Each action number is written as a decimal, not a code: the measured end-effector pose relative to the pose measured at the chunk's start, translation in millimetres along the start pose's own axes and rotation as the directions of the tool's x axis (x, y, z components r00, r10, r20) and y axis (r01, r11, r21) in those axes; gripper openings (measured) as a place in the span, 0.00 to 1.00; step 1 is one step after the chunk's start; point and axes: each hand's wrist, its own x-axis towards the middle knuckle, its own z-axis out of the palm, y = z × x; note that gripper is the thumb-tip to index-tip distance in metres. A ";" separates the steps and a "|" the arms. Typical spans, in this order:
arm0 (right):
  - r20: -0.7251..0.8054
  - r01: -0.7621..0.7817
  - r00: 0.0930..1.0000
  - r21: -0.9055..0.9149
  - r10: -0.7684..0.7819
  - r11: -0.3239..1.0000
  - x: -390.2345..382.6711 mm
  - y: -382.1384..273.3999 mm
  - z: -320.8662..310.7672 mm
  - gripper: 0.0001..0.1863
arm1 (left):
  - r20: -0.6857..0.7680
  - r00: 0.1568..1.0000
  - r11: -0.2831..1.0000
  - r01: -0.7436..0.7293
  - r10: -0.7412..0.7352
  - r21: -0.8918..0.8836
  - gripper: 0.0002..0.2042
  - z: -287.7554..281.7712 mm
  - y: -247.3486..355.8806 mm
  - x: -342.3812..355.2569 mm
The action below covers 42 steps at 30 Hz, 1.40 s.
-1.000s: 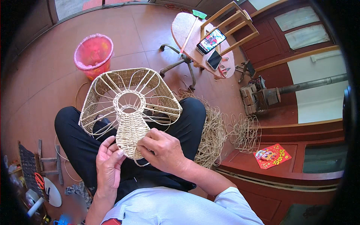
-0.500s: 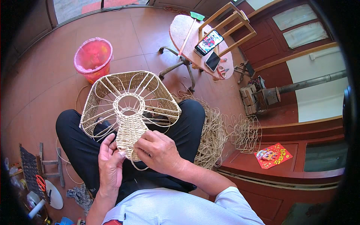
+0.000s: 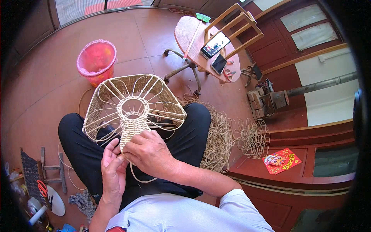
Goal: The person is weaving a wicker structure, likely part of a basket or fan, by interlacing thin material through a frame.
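Observation:
A straw-coloured woven basket (image 3: 172,96) rests across my thighs, with its ring of looped wire spokes facing up. From that ring a tightly woven strip (image 3: 133,125) runs down toward me. My left hand (image 3: 113,166) grips the strip's near left edge between thumb and fingers. Closed and bent over the near end of the strip, my right hand (image 3: 148,150) covers most of it, its fingertips meeting my left thumb. A loop of straw cord (image 3: 141,181) hangs below the right hand; the pinched part of the cord is hidden.
A large pile of loose cord (image 3: 216,143) lies right of my knee, beside a bare wire frame (image 3: 253,138). A pink bucket (image 3: 96,62) stands beyond the basket. Ahead, a wheeled round table (image 3: 189,33) carries two phones and scissors (image 3: 229,74). Small stools (image 3: 54,170) stand at left.
My right hand has shifted left across the strip's near end and covers more of it. The hanging cord loop is larger and reaches lower. My left hand has barely moved.

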 end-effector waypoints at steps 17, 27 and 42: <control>-0.190 0.027 0.979 0.453 0.067 0.891 8.0 -17.6 -2.8 0.10 | 0.076 0.916 0.632 -0.329 0.393 0.702 0.10 -24.8 18.1 -13.1; -0.072 -0.359 0.768 0.775 0.637 0.520 -62.0 53.5 -13.8 0.13 | -0.322 0.700 0.749 -0.465 0.637 0.472 0.14 -173.0 163.9 -17.9; 0.394 -0.439 0.758 0.898 0.520 -0.040 -63.5 12.2 29.0 0.28 | 0.208 0.920 0.147 -0.269 0.333 0.952 0.14 0.6 39.4 -32.9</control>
